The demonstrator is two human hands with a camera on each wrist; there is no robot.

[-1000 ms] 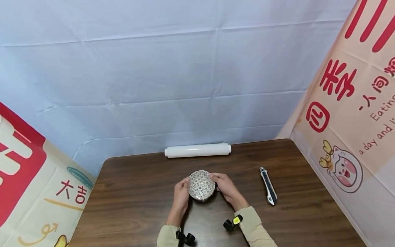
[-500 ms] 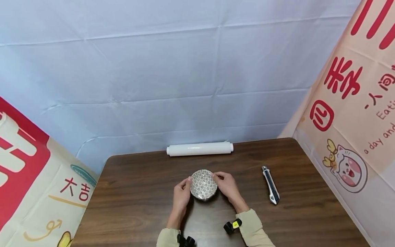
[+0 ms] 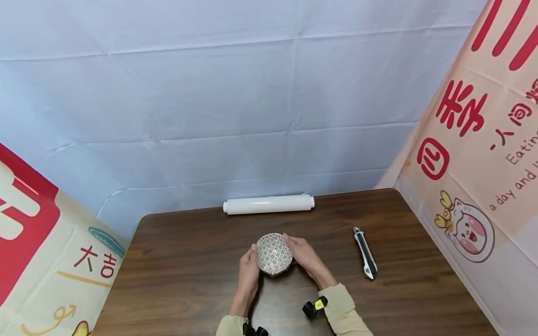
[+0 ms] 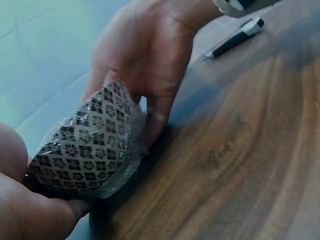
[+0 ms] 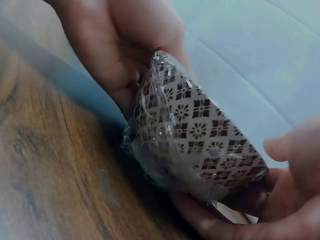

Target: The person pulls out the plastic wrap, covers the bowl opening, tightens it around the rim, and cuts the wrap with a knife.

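Note:
A small bowl (image 3: 274,254) with a dark floral-and-diamond pattern is held between both hands over the wooden table. My left hand (image 3: 249,273) grips its left side, thumb near the rim. From the right, my right hand (image 3: 306,255) holds the opposite side. Clear plastic film (image 5: 160,162) wraps the bowl, crinkled along its edge in the right wrist view. The left wrist view shows the patterned wall of the bowl (image 4: 87,145) tilted. Some fingers under the bowl are hidden in the head view.
A white roll (image 3: 269,204), apparently cling film, lies along the table's back edge. On the right lies a utility knife (image 3: 365,253). The brown wooden table (image 3: 185,266) meets a pale cloth backdrop (image 3: 210,116) behind, with printed cloths on both sides.
Both hands keep hold of the bowl in nearly the same spot. My right fingertips sit slightly farther up its rim than before. The head view shifts a little.

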